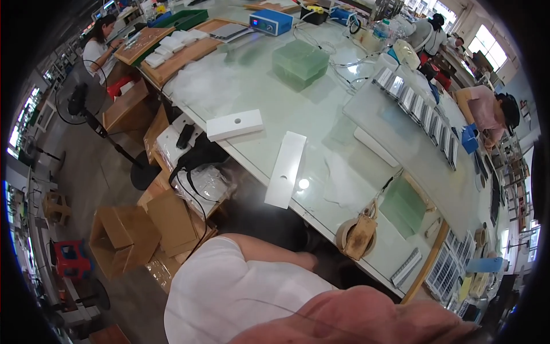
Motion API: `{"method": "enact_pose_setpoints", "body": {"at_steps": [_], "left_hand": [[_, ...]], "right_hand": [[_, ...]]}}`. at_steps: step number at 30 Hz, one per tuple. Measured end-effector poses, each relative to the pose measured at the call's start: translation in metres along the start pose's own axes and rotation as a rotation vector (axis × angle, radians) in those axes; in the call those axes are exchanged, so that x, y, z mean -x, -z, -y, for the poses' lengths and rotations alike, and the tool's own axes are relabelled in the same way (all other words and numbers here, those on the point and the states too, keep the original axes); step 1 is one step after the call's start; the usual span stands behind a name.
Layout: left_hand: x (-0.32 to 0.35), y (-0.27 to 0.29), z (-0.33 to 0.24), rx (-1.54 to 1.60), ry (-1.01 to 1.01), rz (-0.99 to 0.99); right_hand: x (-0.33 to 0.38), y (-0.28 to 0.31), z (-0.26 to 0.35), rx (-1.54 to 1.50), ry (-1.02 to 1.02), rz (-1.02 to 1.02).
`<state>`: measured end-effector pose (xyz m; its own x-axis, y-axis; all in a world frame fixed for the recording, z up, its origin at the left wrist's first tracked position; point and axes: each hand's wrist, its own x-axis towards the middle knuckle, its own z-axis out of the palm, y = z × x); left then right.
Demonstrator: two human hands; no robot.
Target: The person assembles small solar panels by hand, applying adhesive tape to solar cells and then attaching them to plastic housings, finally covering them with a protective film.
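- Neither hand shows; only a bare upper arm [269,255] below a white sleeve [229,292] reaches down under the glass-topped bench [321,109] edge. Whether either grip is open or closed cannot be told.
- Nearest thing on the bench: long flat white plastic strip [286,169], lying at the near edge, just above the arm, untouched.
- White rectangular block with a round hole [235,124] lies just left of the strip's far end, apart from it.
- Tape roll under a brown card tag [356,235] sits right of the strip, near the edge.
- Open brown cardboard box [123,238] stands on the floor at left.
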<state>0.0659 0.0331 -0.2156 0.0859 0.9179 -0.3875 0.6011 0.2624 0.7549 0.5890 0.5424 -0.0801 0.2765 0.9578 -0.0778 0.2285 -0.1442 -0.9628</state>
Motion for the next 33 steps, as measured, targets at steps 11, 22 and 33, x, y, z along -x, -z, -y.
{"method": "enact_pose_setpoints", "body": {"at_steps": [11,22,33], "left_hand": [[-0.017,-0.016,0.017,0.102,0.036,-0.01],[-0.015,-0.019,0.021,0.088,-0.039,-0.073],[-0.011,-0.018,0.019,0.169,-0.035,-0.07]], "right_hand": [[-0.004,0.016,0.003,-0.071,-0.095,0.056],[0.055,-0.02,0.049,-0.019,-0.218,-0.085],[0.122,-0.059,0.099,0.097,-0.179,0.027]]}}
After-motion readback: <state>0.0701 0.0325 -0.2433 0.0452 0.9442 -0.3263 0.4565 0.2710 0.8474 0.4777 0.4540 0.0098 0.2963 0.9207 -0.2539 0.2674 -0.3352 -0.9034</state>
